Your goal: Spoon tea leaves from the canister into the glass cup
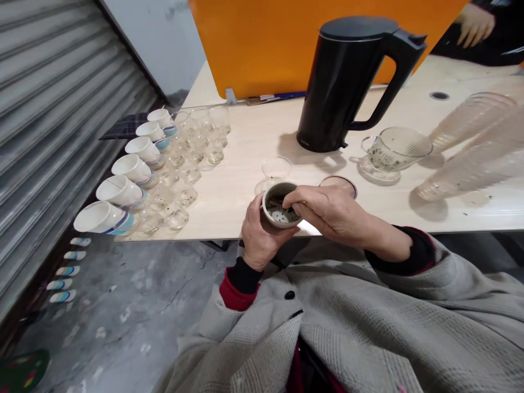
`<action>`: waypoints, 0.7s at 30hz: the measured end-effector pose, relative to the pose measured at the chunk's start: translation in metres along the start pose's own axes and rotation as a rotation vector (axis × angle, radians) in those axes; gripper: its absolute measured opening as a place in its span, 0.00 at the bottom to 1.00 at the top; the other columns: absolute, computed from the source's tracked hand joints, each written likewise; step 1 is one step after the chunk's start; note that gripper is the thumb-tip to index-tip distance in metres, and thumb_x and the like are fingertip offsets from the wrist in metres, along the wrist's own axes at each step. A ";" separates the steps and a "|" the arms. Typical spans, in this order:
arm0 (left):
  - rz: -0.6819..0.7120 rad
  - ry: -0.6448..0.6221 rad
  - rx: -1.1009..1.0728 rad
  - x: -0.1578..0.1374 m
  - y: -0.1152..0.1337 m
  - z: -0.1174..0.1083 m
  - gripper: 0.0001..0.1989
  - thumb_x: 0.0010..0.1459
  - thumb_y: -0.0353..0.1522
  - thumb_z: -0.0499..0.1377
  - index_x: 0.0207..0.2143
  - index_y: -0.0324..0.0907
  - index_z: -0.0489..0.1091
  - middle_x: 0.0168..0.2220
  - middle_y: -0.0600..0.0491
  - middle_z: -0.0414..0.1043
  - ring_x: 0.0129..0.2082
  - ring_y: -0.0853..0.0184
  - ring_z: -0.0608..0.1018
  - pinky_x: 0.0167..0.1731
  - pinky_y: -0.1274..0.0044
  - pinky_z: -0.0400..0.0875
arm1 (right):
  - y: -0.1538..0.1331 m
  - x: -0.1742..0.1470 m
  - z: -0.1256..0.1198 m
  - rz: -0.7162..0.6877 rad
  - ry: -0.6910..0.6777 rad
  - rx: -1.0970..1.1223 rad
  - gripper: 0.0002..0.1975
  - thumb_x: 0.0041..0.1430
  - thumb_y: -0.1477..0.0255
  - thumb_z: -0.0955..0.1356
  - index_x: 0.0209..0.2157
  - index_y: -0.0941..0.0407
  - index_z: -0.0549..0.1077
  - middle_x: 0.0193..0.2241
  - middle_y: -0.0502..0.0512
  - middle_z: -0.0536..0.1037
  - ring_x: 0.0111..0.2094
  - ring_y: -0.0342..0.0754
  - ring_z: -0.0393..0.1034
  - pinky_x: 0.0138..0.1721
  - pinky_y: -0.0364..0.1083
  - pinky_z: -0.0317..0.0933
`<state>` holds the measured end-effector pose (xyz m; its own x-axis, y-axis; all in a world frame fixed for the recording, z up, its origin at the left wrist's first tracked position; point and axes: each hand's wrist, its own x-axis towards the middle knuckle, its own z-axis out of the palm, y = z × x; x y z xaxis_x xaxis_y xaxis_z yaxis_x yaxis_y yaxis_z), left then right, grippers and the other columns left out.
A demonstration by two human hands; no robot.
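— Grey ribbed roller shutter (45, 109) runs down the left, over a cracked concrete floor (131, 305). What sits on the pale wooden table (245, 131)?

— At its left edge, a row of white ceramic cups with coloured bands (123, 191), tipped on their sides, and just beside them a cluster of small clear glass cups (184, 158).

— And the hands?

— Near the front edge, the left hand (257, 240) has its grip closed around the small round grey ceramic strainer cup (280, 206), cradling it from below and just above the table edge. Dark wet tea leaves (282, 210) lie inside. The right hand (331, 210) reaches over the rim, fingertips curled down into the cup, pinching at the leaves; whether it has hold of any I cannot tell.

— Behind them?

— A small clear glass bowl (276, 168), then a round lid-like disc (339, 183) just right of the cup. Further back stands a tall black electric kettle (347, 82) before an orange partition panel (266, 43). Right of it a clear ribbed glass pitcher (391, 150), then two stacks of clear plastic cups (470, 147) lying down. Another person's hand (475, 24) shows at the top right corner
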<state>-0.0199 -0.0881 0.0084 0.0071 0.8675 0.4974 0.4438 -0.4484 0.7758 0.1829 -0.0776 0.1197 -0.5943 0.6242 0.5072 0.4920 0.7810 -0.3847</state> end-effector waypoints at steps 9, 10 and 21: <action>-0.018 0.022 -0.030 0.001 -0.002 0.004 0.50 0.44 0.45 0.80 0.66 0.49 0.64 0.60 0.44 0.76 0.60 0.48 0.80 0.60 0.54 0.77 | 0.003 0.001 0.009 -0.004 -0.072 0.011 0.08 0.74 0.77 0.62 0.44 0.56 0.72 0.37 0.54 0.80 0.33 0.43 0.70 0.33 0.44 0.57; -0.026 0.020 -0.025 0.002 -0.001 0.004 0.50 0.44 0.45 0.80 0.66 0.49 0.64 0.60 0.44 0.76 0.60 0.48 0.80 0.60 0.54 0.77 | 0.003 0.002 0.011 0.002 -0.086 0.024 0.08 0.74 0.77 0.62 0.43 0.56 0.72 0.37 0.55 0.79 0.33 0.43 0.69 0.33 0.44 0.57; -0.043 0.003 0.003 0.002 0.001 0.005 0.51 0.46 0.46 0.80 0.67 0.49 0.61 0.60 0.43 0.76 0.58 0.48 0.82 0.58 0.55 0.78 | -0.005 0.019 0.008 0.375 0.038 0.530 0.15 0.76 0.62 0.65 0.36 0.54 0.73 0.26 0.49 0.74 0.25 0.41 0.64 0.28 0.42 0.59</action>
<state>-0.0152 -0.0861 0.0084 -0.0150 0.8854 0.4647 0.4466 -0.4099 0.7953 0.1639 -0.0691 0.1252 -0.4151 0.8631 0.2877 0.2752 0.4205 -0.8645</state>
